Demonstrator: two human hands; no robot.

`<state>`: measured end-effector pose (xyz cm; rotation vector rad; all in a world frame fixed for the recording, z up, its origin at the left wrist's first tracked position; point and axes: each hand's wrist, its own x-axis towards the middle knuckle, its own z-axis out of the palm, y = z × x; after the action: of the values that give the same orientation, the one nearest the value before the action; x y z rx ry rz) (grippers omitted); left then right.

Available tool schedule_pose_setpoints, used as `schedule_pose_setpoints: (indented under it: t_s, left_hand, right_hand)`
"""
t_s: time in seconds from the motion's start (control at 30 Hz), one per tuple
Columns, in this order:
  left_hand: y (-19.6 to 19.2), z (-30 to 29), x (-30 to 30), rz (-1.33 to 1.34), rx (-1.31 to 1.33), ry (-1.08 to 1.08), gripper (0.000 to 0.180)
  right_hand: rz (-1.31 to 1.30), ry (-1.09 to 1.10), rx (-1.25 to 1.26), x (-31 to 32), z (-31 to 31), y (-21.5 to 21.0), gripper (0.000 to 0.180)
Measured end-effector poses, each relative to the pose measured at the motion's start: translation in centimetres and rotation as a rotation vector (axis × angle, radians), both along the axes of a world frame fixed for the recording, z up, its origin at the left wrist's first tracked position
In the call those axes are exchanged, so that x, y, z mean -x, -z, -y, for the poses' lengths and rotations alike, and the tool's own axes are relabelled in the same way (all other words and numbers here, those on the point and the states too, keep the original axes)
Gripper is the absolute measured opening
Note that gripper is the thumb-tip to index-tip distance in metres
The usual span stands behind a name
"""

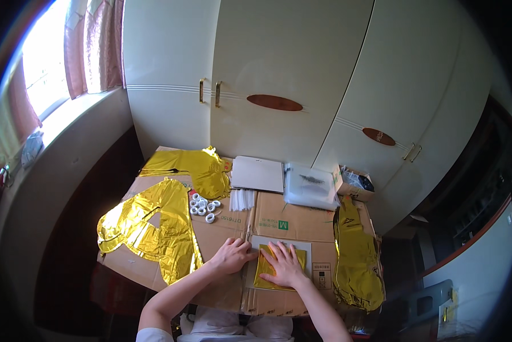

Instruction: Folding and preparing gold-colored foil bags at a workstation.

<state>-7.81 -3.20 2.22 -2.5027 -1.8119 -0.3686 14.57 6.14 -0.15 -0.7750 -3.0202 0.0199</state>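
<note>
My right hand (284,265) lies flat with spread fingers on a folded square of gold foil (265,268). Under the foil is a pale card (307,246), larger than it, lying on the flattened cardboard (227,290). At the card's left edge rests my left hand (233,256), its fingers curled in; whether they pinch anything is hidden. Left of it spreads a large flat gold foil balloon (164,228). Another gold foil balloon (204,174) lies behind that one, and a third long gold foil balloon (353,262) is at the right edge.
Several small white rolls (201,205) sit beside a bunch of thin white sticks (243,200). Farther back are a stack of pale sheets (258,173), a clear plastic bag (310,185) and an open box (355,182). Cream cabinets (278,51) stand behind; a grey stool (430,305) is at right.
</note>
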Motion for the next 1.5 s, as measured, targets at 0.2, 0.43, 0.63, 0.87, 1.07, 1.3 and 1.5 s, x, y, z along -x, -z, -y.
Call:
schedule_pose_setpoints:
  t_s: [0.2, 0.43, 0.63, 0.87, 1.07, 1.3, 1.5]
  left_hand:
    - [0.5, 0.1, 0.1, 0.056, -0.01, 0.0, 0.036]
    - [0.3, -1.0, -0.1, 0.117, -0.099, -0.024, 0.035]
    - [1.1, -1.9, -0.5, 0.083, -0.042, 0.036, 0.038]
    - [0.3, -1.7, -0.3, -0.093, -0.001, 0.033, 0.042]
    - [0.5, -1.8, 0.2, -0.081, 0.073, 0.027, 0.043]
    - [0.8, -2.1, 0.3, 0.012, 0.063, -0.022, 0.043]
    - [1.2, -1.5, 0.1, 0.083, -0.03, -0.033, 0.056]
  right_hand:
    - [0.049, 0.028, 0.027, 0.3, 0.1, -0.5, 0.085]
    - [0.088, 0.047, 0.022, 0.4, 0.4, -1.3, 0.084]
    - [0.111, 0.045, 0.007, 0.4, 0.3, -1.1, 0.084]
    - [0.061, 0.011, 0.011, 0.0, 0.2, -0.7, 0.076]
    - [0.076, -0.013, 0.016, -0.1, 0.3, -0.9, 0.069]
    - [0.071, -0.016, 0.003, 0.0, 0.2, -0.9, 0.067]
    - [0.015, -0.01, -0.048, -0.6, 0.1, -0.4, 0.086]
